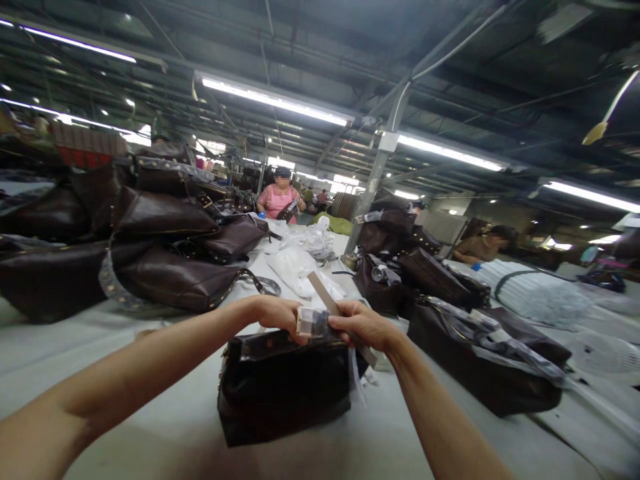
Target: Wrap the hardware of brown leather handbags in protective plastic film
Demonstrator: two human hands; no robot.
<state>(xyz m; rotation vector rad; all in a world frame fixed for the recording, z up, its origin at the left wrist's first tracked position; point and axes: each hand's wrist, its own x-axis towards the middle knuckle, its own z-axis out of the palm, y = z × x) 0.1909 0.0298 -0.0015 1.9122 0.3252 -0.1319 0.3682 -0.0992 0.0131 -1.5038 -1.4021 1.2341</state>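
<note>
A dark brown leather handbag (285, 393) stands on the pale table in front of me. Just above its top, my left hand (281, 316) is closed on a small piece wrapped in clear plastic (311, 323), perhaps a buckle; its kind is not clear. My right hand (363, 324) is closed around a flat grey-brown strip (323, 291), which slants from upper left to lower right. The right thumb touches the wrapped piece. A thin translucent strip of plastic hangs down at the bag's right side. Some fingers of both hands are hidden.
Dark leather bags (165, 213) are heaped on the left. More bags (480, 353) with plastic-wrapped straps lie to the right, near a bundle of pale tubes (535, 290). Clear plastic (300, 260) lies mid-table. A post (373, 187) rises beyond. Co-workers sit or stand farther back.
</note>
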